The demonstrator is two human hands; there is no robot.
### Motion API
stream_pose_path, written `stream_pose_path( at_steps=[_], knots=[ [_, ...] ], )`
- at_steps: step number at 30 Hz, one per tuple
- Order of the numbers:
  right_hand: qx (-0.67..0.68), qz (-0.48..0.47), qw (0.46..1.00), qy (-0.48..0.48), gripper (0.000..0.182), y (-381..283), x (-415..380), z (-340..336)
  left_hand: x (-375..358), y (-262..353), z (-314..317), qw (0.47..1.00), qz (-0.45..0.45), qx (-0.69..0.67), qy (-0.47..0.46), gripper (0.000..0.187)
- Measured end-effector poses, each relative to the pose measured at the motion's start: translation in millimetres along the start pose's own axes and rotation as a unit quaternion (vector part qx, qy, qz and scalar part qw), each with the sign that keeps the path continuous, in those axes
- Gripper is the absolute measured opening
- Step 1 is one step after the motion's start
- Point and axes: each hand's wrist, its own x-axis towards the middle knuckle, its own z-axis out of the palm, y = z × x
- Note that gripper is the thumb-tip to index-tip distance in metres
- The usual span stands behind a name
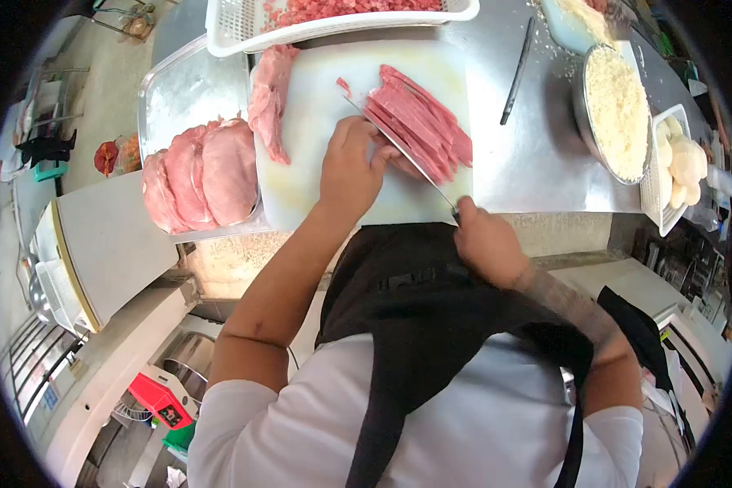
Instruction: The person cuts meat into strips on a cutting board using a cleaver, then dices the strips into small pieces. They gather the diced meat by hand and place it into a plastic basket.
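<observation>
My right hand is closed around the handle of a knife over the white cutting board. The blade slants up and to the left across the board. Fingers curled, my left hand presses on a piece of raw meat along the near side of the blade; my fingers partly hide that piece. Just beyond the blade lies a bundle of long meat strips, with a small scrap near the knife tip. A longer piece of meat rests at the board's left edge.
Big meat pieces sit on a metal tray at left. A white basket of diced meat stands behind the board. To the right are a dark rod, a bowl of pale crumbly food and a basket of pale, peeled produce.
</observation>
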Motion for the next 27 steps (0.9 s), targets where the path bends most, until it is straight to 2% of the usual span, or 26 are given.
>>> stream_pose_path(
  at_steps=[4, 7, 10, 13, 15, 18, 21, 24, 27],
  knots=[
    [0.025, -0.027, 0.999, 0.028, 0.03, -10, 32, -10, 1, 0, 1, 0.999, 0.033, 0.01, 0.019, 0.04],
    [0.098, -0.096, 0.987, 0.079, 0.025, 29, 54, -15, 5, -3, -1, 0.999, 0.038, 0.018, -0.001, 0.038],
    [0.151, -0.057, 0.986, 0.039, 0.033, 27, 35, -44, 9, -3, -14, 0.999, 0.031, 0.01, -0.017, 0.029],
    [0.174, -0.014, 0.979, 0.105, 0.031, 20, 1, -64, 31, -40, -25, 1.0, -0.019, -0.004, 0.024, 0.019],
    [0.151, 0.012, 0.977, 0.147, 0.029, 32, -8, -65, 65, -57, -33, 0.998, 0.016, 0.061, -0.009, 0.018],
    [0.081, 0.037, 0.979, 0.182, 0.027, 59, -8, -63, 103, -97, -27, 0.976, 0.122, 0.148, -0.105, 0.02],
    [0.005, 0.054, 0.983, 0.178, 0.023, 74, -2, -55, 124, -107, -19, 0.952, 0.132, 0.175, -0.214, 0.023],
    [-0.016, 0.057, 0.982, 0.181, 0.023, 76, 2, -40, 134, -97, -18, 0.933, 0.067, 0.234, -0.264, 0.023],
    [-0.013, 0.051, 0.985, 0.165, 0.023, 71, -7, -44, 139, -61, -32, 0.955, -0.004, 0.094, -0.282, 0.024]
  ],
)
